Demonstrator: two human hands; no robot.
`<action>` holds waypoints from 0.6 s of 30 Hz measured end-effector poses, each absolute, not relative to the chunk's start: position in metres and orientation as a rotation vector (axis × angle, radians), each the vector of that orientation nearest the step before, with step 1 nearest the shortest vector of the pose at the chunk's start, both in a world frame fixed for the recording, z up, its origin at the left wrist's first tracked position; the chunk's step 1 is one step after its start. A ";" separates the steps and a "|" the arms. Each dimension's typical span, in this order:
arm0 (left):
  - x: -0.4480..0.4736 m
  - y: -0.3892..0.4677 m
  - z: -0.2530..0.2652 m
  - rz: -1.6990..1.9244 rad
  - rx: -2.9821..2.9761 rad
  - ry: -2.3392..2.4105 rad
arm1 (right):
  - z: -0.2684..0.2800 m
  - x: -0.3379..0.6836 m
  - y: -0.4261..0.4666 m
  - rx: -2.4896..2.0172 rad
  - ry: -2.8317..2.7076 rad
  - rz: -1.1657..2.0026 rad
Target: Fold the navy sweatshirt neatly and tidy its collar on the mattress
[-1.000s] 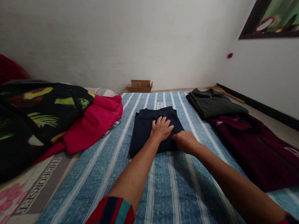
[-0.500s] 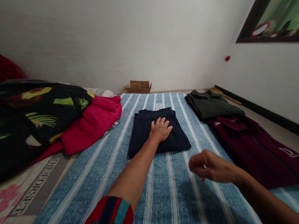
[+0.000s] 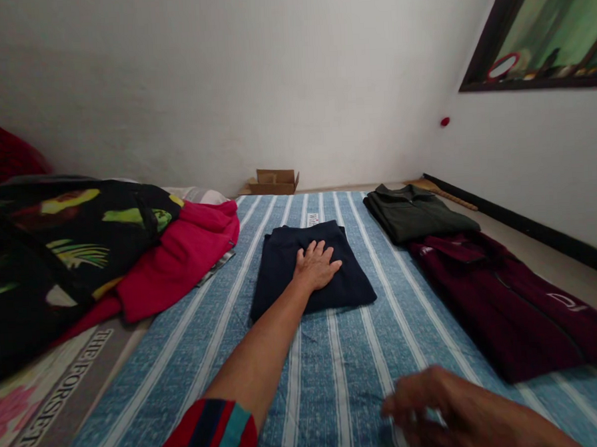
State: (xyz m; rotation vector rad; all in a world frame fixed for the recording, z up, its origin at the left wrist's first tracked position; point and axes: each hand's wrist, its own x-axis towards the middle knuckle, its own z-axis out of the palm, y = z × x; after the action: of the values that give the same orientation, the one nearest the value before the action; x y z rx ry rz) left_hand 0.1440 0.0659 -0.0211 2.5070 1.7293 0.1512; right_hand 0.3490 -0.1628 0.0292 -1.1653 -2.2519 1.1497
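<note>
A folded navy garment [image 3: 276,278] lies on the blue striped sheet [image 3: 317,382] in the middle of the view. My left hand [image 3: 317,266] rests flat on top of it, fingers spread. Low on the right, my right hand [image 3: 433,406] hovers over the sheet, blurred by motion. Its fingers are bent and partly hidden, and nothing can be made out in them. To its right lies a folded maroon zip jacket [image 3: 487,300]. Beyond that sits a folded dark green collared garment [image 3: 422,210].
On the left is a heap with a black printed garment [image 3: 78,228] and a bright pink garment [image 3: 190,249]. A small cardboard box [image 3: 275,182] stands by the back wall. A window [image 3: 549,37] is at the upper right.
My right hand has moved down and nearer to me. My left hand stays flat on the navy garment. The whole view has shifted slightly.
</note>
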 end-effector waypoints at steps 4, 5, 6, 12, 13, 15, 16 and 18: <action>0.142 0.064 -0.019 0.127 2.484 1.726 | 0.026 0.318 -0.079 -1.121 -1.872 0.847; 0.142 0.063 -0.018 0.118 2.480 1.720 | 0.022 0.309 -0.055 -1.102 -1.818 0.773; 0.141 0.062 -0.017 0.111 2.480 1.713 | 0.017 0.300 -0.032 -1.082 -1.778 0.717; 0.137 0.057 -0.017 0.118 2.503 1.676 | -0.030 0.260 0.052 -1.253 -1.759 0.661; 0.136 0.056 -0.018 0.133 2.500 1.672 | -0.038 0.258 0.056 -1.273 -1.758 0.672; 0.135 0.057 -0.021 0.171 2.480 1.661 | -0.052 0.255 0.061 -1.293 -1.754 0.688; 0.134 0.057 -0.023 0.191 2.463 1.652 | -0.057 0.255 0.063 -1.293 -1.746 0.685; 0.133 0.058 -0.025 0.252 2.423 1.630 | -0.065 0.256 0.064 -1.289 -1.728 0.666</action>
State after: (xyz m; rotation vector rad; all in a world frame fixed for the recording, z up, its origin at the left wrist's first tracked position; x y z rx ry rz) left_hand 0.1332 0.0582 -0.0247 2.4231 1.6298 0.2518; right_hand 0.2556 0.0636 -0.0653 -1.2885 -1.7283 0.6660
